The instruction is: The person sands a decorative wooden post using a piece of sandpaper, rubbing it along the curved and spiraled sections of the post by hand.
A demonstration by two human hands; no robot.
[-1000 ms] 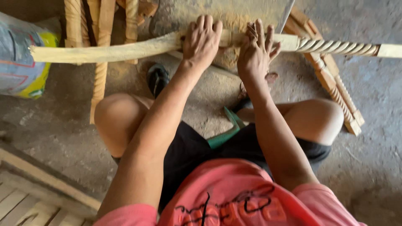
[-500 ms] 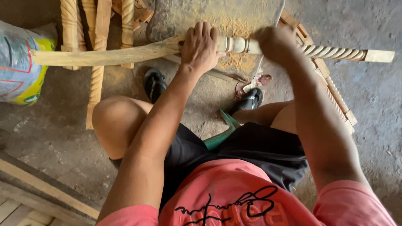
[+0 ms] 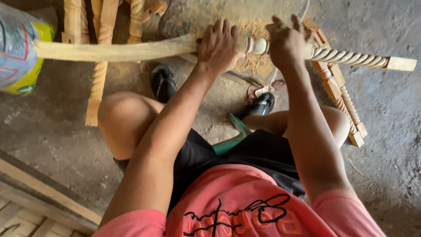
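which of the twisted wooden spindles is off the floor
The long spindle held across the frame by the left hand and right hand; the other carved spindles lie on the floor.

bulging printed sack (image 3: 17,52), grey, yellow, red, blue, far left edge

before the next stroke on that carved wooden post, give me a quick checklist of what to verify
1. Left hand gripping the carved wooden post: ok, palm and fingers wrap it at mid-length.
2. Right hand on the post: ok, closed over it beside the turned beads.
3. Tool in the right hand: cannot tell, the fingers hide whatever they hold.
4. Post support: cannot tell, what it rests on is hidden behind the hands.
5. Feet clear of the post: ok, both black sandals sit below it on the concrete floor.
6. Spare twisted spindles out of the way: ok, they lie on the floor under the post's right end.
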